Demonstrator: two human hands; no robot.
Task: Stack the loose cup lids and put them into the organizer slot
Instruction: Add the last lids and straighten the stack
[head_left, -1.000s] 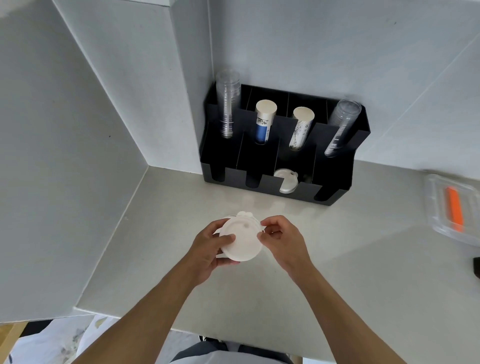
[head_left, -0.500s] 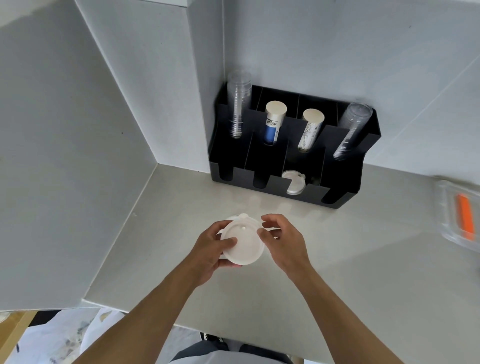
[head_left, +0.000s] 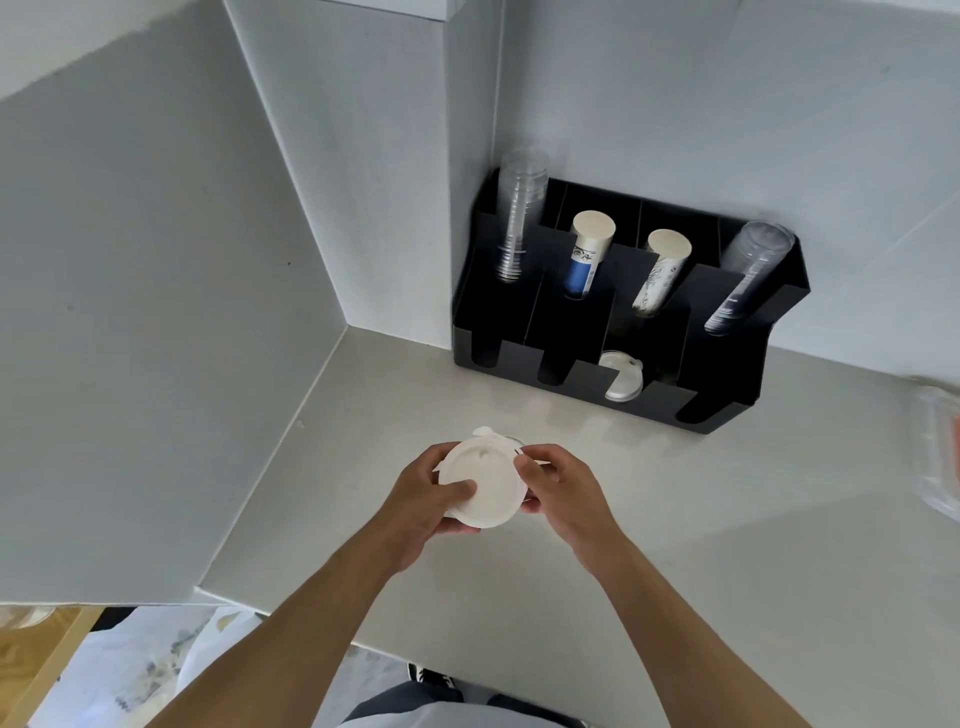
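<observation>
We've got the white lid stack (head_left: 484, 483) pinched btwn left hand (head_left: 431, 496) & right hand (head_left: 558, 486) at frame center, w/ organizer (head_left: 727, 395) slot holding 1 lid (head_left: 622, 376) up-right, nearer our right hand.

Soft, even daylight is filling the scene, and the counter (head_left: 675, 519) is showing faint reflections in front of the black organizer (head_left: 727, 384). Wide-angle distortion is bending the wall lines, and the clear container (head_left: 940, 452) at the right edge is blurring.
</observation>
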